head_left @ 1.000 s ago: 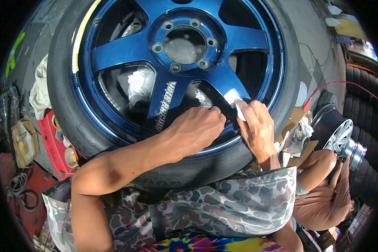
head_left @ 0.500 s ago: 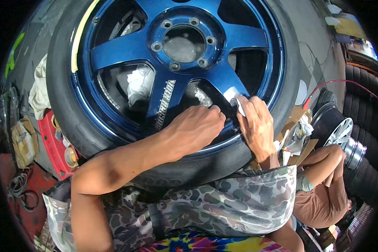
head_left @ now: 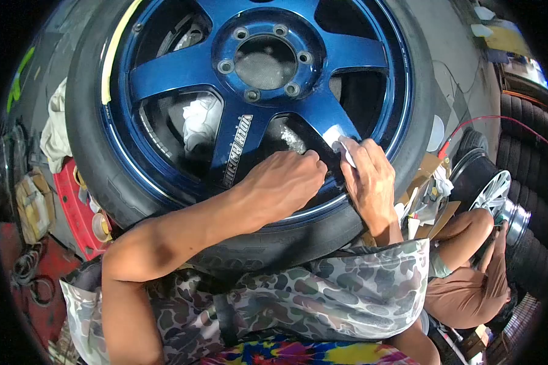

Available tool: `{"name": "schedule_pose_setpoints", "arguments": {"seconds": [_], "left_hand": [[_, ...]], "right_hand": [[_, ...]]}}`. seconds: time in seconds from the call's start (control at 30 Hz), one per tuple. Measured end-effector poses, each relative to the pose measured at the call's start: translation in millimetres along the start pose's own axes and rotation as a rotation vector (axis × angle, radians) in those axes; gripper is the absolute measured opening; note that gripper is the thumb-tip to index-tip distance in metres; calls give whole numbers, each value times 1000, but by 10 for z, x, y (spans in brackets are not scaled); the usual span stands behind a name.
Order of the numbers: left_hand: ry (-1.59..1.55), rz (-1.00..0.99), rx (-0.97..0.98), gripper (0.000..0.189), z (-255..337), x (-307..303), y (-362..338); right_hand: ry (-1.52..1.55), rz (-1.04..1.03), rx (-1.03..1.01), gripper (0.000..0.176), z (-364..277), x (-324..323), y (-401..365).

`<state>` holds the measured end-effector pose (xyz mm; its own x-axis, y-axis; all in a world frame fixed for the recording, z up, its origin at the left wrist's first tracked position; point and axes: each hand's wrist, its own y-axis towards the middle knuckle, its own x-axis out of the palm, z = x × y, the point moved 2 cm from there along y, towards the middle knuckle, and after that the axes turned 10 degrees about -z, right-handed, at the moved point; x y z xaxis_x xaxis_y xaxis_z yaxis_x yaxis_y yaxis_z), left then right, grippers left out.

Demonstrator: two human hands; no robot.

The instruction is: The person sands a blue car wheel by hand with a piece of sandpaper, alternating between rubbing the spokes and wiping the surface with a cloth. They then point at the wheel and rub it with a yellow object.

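Observation:
A blue six-spoke wheel (head_left: 176, 73) with its black tyre (head_left: 91, 140) lies face up before me. My right hand (head_left: 371, 182) pinches a small folded white sheet (head_left: 348, 153), paper or cloth, against the lower right spoke. Beside that sheet the spoke bears a pale, whitish patch (head_left: 333, 135). My left hand (head_left: 289, 179) is closed, knuckles up, over the opening between the two lower spokes; anything inside its fingers is hidden. White lettering (head_left: 237, 152) runs along the lower left spoke.
Crumpled white cloth (head_left: 201, 118) shows through a wheel opening. Yellow tape (head_left: 119, 48) lines the rim at upper left. A red tray (head_left: 79, 207) with tape rolls stands left. At right are a bare silver wheel (head_left: 496, 191), stacked tyres (head_left: 526, 152) and a crouching person (head_left: 469, 292).
My hands stay almost in place, the right one barely shifted. The person at right has moved an arm towards the silver wheel.

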<state>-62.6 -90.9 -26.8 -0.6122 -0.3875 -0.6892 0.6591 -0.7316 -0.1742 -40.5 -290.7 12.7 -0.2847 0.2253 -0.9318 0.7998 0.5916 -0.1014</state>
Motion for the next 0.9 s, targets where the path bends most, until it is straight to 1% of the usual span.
{"name": "schedule_pose_setpoints", "arguments": {"seconds": [0.1, 0.2, 0.27, 0.4, 0.43, 0.5, 0.6, 0.7, 0.77, 0.83, 0.9], "left_hand": [[-24, 25, -2, 20, -25, -18, -13], [-43, 18, -24, 21, -22, -51, 2], [-62, -39, -34, 22, -10, -25, 23], [-37, -51, -22, 23, -41, -25, 26], [-48, -28, -25, 23, -46, -37, 20], [-68, 1, -30, 23, -35, -45, 19], [-67, -37, -45, 23, 10, -26, 52], [-73, -61, -44, 24, -40, -7, 42], [-57, -22, -47, 24, -42, -44, 30], [-69, -34, -47, 24, -30, -41, 35], [-65, -57, -34, 24, -8, -33, 57]], "right_hand": [[34, 12, -2, 50, 26, -6, -28], [-21, -14, -47, 58, 73, -41, -117], [-51, -8, -53, 57, 76, -31, -37], [-78, 18, -78, 59, 68, -21, 1], [-87, 12, -98, 61, 70, -32, -37], [-107, 5, -108, 61, 90, -31, -57], [-104, 39, -115, 56, 58, -16, 66], [-87, 57, -88, 56, 31, 4, 61], [-82, 5, -68, 57, 42, 6, 28], [-66, 22, -89, 56, 32, -11, 35], [-81, 58, -60, 55, 20, -20, 80]]}}
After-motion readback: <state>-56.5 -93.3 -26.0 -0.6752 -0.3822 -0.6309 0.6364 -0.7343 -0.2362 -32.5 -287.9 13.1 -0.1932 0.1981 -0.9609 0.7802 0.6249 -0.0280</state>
